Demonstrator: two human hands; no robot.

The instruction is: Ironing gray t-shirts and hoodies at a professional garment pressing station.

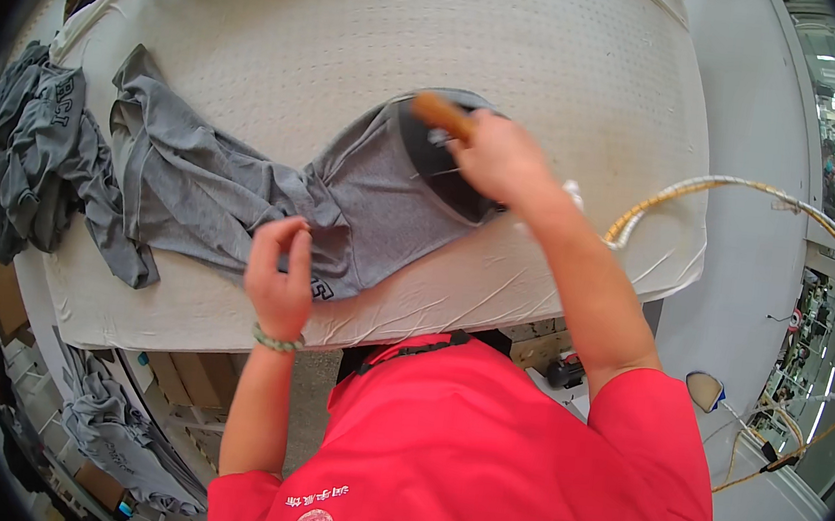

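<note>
Here, the grey garment (243, 194) lies crumpled on the tabletop (557, 63) — left hand (280, 277) fingers pinching it, right hand (498, 158) fingers wrapped around the iron (442, 157) handle.

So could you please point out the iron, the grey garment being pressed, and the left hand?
iron (446, 168), head view, on its dark body below the wooden handle.
grey garment (203, 190), head view, on the bunched fabric left of the iron.
left hand (280, 277), head view, on its back.
</note>
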